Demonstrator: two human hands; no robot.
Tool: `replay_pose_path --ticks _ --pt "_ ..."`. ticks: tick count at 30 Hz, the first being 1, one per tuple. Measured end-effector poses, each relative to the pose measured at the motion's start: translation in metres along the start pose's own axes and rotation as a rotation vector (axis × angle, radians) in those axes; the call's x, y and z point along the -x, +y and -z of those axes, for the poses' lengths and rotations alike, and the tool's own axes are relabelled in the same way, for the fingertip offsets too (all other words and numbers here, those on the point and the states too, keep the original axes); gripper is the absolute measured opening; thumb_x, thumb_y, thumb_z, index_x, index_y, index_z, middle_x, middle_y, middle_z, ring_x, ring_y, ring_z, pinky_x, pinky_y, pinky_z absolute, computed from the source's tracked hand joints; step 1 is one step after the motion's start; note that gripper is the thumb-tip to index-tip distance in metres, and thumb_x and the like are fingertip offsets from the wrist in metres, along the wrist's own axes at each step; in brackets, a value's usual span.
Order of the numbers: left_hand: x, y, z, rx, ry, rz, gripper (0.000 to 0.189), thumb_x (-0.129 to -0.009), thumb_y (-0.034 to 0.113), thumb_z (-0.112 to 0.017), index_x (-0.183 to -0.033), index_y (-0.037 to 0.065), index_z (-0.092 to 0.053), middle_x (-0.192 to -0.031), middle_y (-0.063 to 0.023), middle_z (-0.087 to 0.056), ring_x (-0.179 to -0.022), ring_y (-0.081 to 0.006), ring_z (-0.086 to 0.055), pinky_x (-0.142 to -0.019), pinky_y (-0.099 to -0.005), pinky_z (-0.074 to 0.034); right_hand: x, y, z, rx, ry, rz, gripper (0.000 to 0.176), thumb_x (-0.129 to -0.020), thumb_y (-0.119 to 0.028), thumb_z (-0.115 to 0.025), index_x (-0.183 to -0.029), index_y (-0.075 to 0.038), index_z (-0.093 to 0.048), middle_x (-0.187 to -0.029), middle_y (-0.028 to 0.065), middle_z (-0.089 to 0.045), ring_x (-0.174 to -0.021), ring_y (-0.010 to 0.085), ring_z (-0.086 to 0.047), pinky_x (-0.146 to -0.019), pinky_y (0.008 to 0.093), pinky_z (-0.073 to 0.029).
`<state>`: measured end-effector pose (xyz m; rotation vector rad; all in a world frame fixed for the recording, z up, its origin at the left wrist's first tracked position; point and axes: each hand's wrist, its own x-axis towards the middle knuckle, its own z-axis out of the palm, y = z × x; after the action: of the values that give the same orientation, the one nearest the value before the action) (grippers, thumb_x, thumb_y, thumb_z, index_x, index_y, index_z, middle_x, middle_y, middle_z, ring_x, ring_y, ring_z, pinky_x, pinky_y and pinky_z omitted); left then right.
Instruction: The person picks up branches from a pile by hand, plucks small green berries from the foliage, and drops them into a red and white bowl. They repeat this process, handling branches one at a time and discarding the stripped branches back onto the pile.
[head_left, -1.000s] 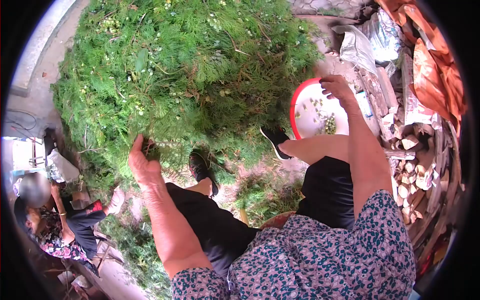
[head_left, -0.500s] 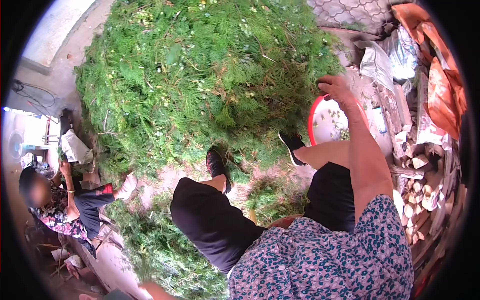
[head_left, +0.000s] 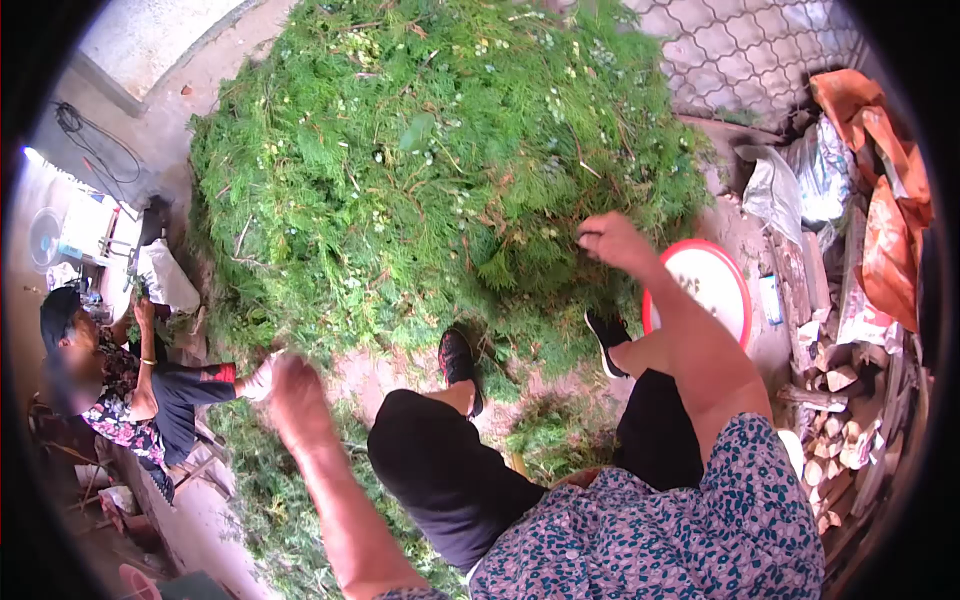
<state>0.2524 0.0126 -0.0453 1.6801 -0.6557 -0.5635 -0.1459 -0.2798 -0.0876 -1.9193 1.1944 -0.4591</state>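
A large heap of green conifer branches with small pale cones fills the middle of the head view. My right hand hovers at its lower right edge, with fingers partly stretched and slightly apart; nothing shows in them. Beside that hand, partly behind my forearm, is a white basin with a red rim, holding some small green pieces. My left hand is raised on the left over loose branches on the ground. Motion blurs its fingers, and I cannot see anything held.
Another person sits at the left, with hands near a white bag. Split firewood, plastic bags and an orange sack line the right side. Wire mesh stands at the back.
My right hand has moved left from above the basin to the heap's edge. My left hand has risen from the bottom edge into view. The camera view has shifted slightly.
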Motion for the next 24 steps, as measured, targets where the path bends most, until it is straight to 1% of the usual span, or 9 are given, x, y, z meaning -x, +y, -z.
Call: replay_pose_path --ticks 1,3,4,6,7,11,17,19,24 --pt "-0.016 0.013 -0.046 0.536 -0.046 0.094 0.018 -0.086 0.005 -0.045 -0.099 0.002 -0.056 -0.09 -0.0074 -0.059 -0.087 -0.0178 -0.055 -0.082 -0.0274 -0.044 -0.004 0.001 -0.011 0.111 -0.012 0.135 0.02 -0.077 -0.012 -0.057 -0.092 0.0 -0.062 -0.071 0.0127 -0.062 -0.06 0.0179 -0.06 -0.061 0.0313 -0.048" --pt "-0.026 0.031 -0.129 0.912 -0.096 0.254 0.009 -0.084 0.014 -0.053 -0.089 0.006 -0.055 -0.083 -0.0052 -0.058 -0.076 -0.0156 -0.054 -0.074 -0.029 -0.043 -0.009 -0.006 -0.035 0.065 -0.032 0.127 0.018 -0.079 -0.013 -0.056 -0.089 0.0 -0.063 -0.07 0.011 -0.062 -0.059 0.0172 -0.06 -0.057 0.0303 -0.048" --pt "-0.025 0.036 -0.159 0.942 -0.101 0.302 0.012 -0.083 0.013 -0.054 -0.092 0.005 -0.054 -0.085 -0.0063 -0.058 -0.076 -0.0163 -0.054 -0.075 -0.0294 -0.044 -0.007 -0.017 -0.047 0.072 -0.039 0.136 0.018 -0.079 -0.013 -0.056 -0.089 0.0 -0.063 -0.07 0.011 -0.062 -0.059 0.0172 -0.06 -0.057 0.0303 -0.048" --pt "-0.019 0.038 -0.205 0.948 -0.089 0.407 0.023 -0.083 0.011 -0.055 -0.103 0.0 -0.05 -0.09 -0.0081 -0.058 -0.076 -0.0173 -0.055 -0.074 -0.0296 -0.046 -0.008 -0.038 -0.067 -0.386 -0.094 -0.215 0.019 -0.082 -0.014 -0.055 -0.085 0.003 -0.062 -0.068 0.007 -0.06 -0.059 0.013 -0.058 -0.052 0.0264 -0.045" --pt "-0.014 0.035 -0.218 0.948 -0.125 0.464 0.028 -0.083 0.01 -0.056 -0.108 -0.001 -0.048 -0.092 -0.0088 -0.057 -0.077 -0.0175 -0.056 -0.071 -0.029 -0.048 -0.016 -0.043 -0.076 -0.376 -0.111 -0.212 0.019 -0.082 -0.014 -0.055 -0.085 0.003 -0.062 -0.068 0.007 -0.06 -0.059 0.013 -0.058 -0.052 0.0264 -0.045" --pt "-0.004 0.041 -0.229 0.952 -0.181 0.555 0.023 -0.085 0.009 -0.052 -0.108 0.003 -0.049 -0.088 -0.0058 -0.06 -0.068 -0.0144 -0.056 -0.061 -0.0268 -0.046 -0.056 -0.059 -0.119 -0.504 -0.214 -0.266 0.021 -0.083 -0.018 -0.054 -0.079 0.002 -0.06 -0.069 0.0072 -0.06 -0.058 0.0142 -0.058 -0.049 0.0245 -0.044" --pt "-0.014 0.047 -0.213 0.966 -0.103 0.541 0.023 -0.085 0.007 -0.052 -0.107 0.003 -0.05 -0.084 -0.0033 -0.06 -0.066 -0.0124 -0.055 -0.06 -0.0243 -0.045 -0.137 -0.116 -0.172 -0.784 -0.049 -0.543 0.023 -0.086 -0.023 -0.055 -0.082 0.0 -0.057 -0.074 0.0097 -0.06 -0.065 0.0179 -0.059 -0.055 0.0303 -0.048" --pt "-0.017 0.049 -0.207 0.961 -0.083 0.53 0.022 -0.085 0.008 -0.052 -0.107 0.003 -0.05 -0.083 -0.0032 -0.059 -0.066 -0.0119 -0.054 -0.06 -0.0244 -0.045 -0.149 -0.125 -0.181 -1.091 -0.004 -0.596 0.017 -0.083 -0.018 -0.059 -0.084 0.0 -0.057 -0.073 0.0108 -0.058 -0.058 0.0199 -0.055 -0.051 0.0307 -0.044" --pt "-0.025 0.05 -0.197 1.011 0.049 0.502 0.022 -0.083 0.007 -0.055 -0.105 0.004 -0.053 -0.082 -0.0037 -0.061 -0.063 -0.0109 -0.055 -0.057 -0.022 -0.043 -0.157 -0.111 -0.181 -1.084 -0.094 -0.516 0.011 -0.08 -0.009 -0.061 -0.072 -0.003 -0.056 -0.061 0.0041 -0.052 -0.05 0.0119 -0.047 -0.042 0.0272 -0.034"
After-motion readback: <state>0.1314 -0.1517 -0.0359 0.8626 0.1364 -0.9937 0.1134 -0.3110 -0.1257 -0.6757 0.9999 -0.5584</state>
